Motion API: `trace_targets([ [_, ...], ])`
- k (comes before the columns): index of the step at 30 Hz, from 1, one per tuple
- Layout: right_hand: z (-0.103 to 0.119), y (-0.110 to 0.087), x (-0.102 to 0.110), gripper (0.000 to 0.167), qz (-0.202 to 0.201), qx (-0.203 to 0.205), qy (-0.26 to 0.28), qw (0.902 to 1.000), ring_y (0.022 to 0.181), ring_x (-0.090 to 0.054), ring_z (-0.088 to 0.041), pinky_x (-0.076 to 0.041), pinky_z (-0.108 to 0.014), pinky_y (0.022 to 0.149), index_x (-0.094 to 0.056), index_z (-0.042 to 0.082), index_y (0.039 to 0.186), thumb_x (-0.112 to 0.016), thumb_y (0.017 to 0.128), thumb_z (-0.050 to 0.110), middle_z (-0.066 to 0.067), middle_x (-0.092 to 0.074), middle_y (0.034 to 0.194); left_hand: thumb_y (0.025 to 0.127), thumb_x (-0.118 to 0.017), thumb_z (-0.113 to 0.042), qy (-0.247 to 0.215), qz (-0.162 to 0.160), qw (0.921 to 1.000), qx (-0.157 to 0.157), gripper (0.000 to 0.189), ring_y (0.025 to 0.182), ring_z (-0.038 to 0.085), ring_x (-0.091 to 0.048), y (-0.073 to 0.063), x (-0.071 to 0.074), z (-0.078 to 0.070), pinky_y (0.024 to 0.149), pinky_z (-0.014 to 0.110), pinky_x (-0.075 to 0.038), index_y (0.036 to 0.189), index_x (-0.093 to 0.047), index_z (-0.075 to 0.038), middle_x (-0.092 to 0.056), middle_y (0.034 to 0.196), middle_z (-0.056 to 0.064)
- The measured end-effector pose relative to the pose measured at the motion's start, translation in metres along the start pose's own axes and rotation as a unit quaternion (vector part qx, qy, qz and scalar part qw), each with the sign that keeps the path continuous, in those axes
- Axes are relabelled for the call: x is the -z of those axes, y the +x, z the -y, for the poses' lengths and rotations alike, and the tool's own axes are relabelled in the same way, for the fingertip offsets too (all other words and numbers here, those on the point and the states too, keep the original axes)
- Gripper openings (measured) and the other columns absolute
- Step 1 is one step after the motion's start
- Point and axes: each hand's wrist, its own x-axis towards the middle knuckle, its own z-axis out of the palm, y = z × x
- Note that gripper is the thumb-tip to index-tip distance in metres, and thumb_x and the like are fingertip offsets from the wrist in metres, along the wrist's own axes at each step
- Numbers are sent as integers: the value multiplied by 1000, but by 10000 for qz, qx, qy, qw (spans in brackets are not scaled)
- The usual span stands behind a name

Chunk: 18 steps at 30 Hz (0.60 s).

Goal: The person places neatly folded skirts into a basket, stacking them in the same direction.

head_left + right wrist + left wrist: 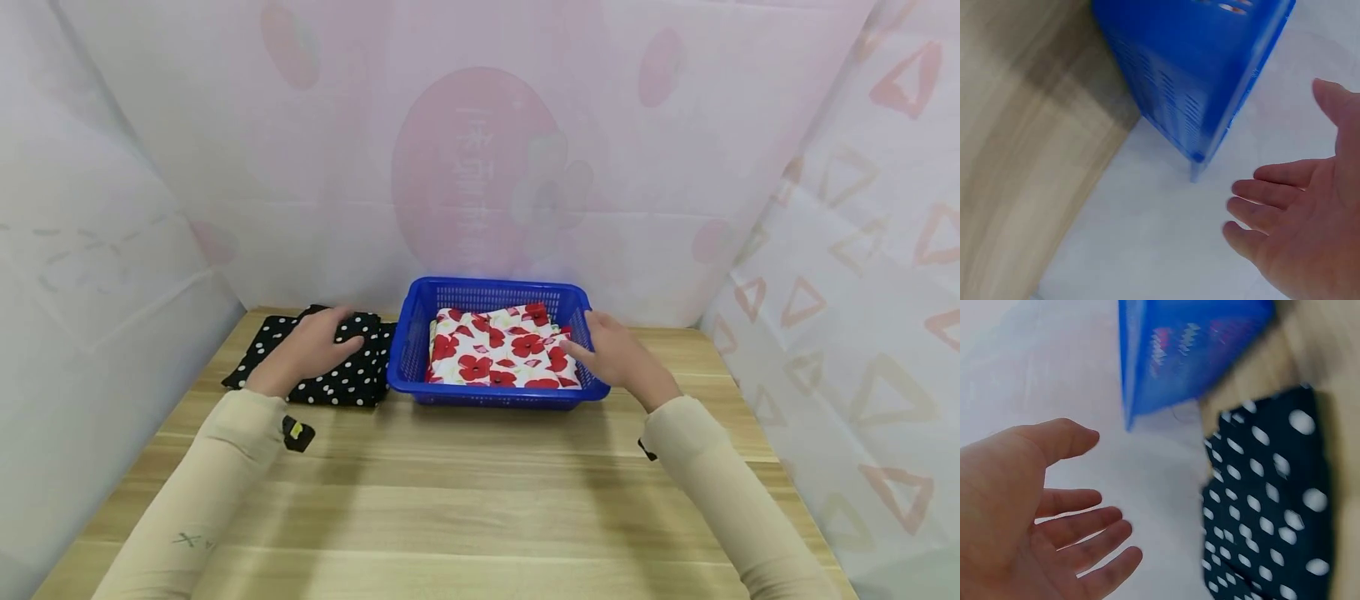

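A blue plastic basket point(495, 398) stands at the back of the table, with folded white cloth printed with red flowers point(502, 346) inside. Left of it lies a folded black cloth with white dots point(341, 387). Above that dotted cloth hovers my left hand point(315, 343), fingers spread and nothing in them; the left wrist view shows its bare palm point(997, 506) apart from the cloth. My right hand point(618, 350) is at the basket's right rim, overlapping it in the head view. In the right wrist view that hand's fingers point(1266, 194) are extended, with a gap to the basket point(1166, 81).
The wooden table point(465, 500) reaches back to a pale printed sheet point(337, 150) hung behind the basket. White side sheets point(862, 292) with triangle prints on the right flank the table. Dark wrist devices point(297, 433) sit at both sleeves.
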Motion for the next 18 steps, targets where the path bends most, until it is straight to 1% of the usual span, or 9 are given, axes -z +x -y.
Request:
trace_targets([
  [3,-5,-3,-14,102,-171,67,-261,9995,163,-14,-47,-17,-63,132,-10,-4,167,-45,104,68,-27,-14,175,107,-57,-36,-30,58,9995,319,76,152,57,-30,-5,-10,20,124,70,-29,159,-31,13,-33,163,38],
  [7,-8,-5,-28,110,-342,161,-586,9976,165,-7,-46,-12,-63,133,-7,-3,168,-42,100,77,-25,-8,177,106,-57,-43,-73,35,9980,623,85,154,58,-22,-7,-24,47,125,71,-24,160,-24,15,-23,166,41],
  [10,-10,-6,-37,114,-380,171,-601,9973,165,-7,-45,-12,-62,133,-7,-1,168,-40,97,82,-24,-6,177,106,-56,-47,-61,0,9967,815,92,153,62,-19,-7,-33,65,124,74,-22,160,-20,17,-17,166,43],
  [14,-13,-7,-46,117,-339,144,-493,9981,165,-6,-46,-13,-63,133,-7,0,169,-38,95,85,-23,-5,178,104,-57,-53,177,-114,9954,939,98,150,65,-19,-10,-41,82,123,77,-22,159,-19,19,-15,165,46],
  [18,-15,-7,-53,119,-313,111,-417,9986,165,-3,-45,-13,-64,133,-5,1,169,-38,93,87,-22,-2,178,101,-57,-59,512,-256,9937,959,103,151,64,-20,-13,-45,92,122,77,-22,158,-21,19,-17,164,46],
])
